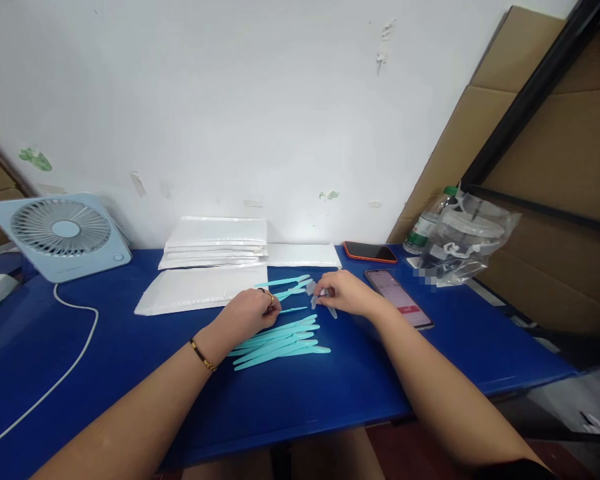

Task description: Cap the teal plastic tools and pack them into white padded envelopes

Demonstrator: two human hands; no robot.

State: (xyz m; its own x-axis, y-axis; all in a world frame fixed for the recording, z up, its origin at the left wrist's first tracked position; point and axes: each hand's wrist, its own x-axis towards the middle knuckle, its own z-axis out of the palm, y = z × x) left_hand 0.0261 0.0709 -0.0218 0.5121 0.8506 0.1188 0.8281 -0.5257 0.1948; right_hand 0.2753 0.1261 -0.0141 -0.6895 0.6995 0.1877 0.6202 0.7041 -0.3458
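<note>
My left hand (253, 312) is closed, its fingertips pinching a slim teal eyebrow razor (294, 309) whose thin end points right. Just right of it, my right hand (347, 291) pinches a small clear plastic cap (314, 301). More translucent caps (333, 312) lie under and beside its fingers, partly hidden. In front of my left hand, several teal eyebrow razors (280, 347) are fanned side by side on the blue table (360, 393). A few more razors (285, 283) lie behind my hands, below the white envelopes.
White padded envelopes (213, 240) are stacked against the wall, with one envelope (195, 293) nearer. A blue fan (63, 233) with a white cable stands left. On the right are two phones (370, 252), a bottle (427, 223) and a bagged cup (467, 240).
</note>
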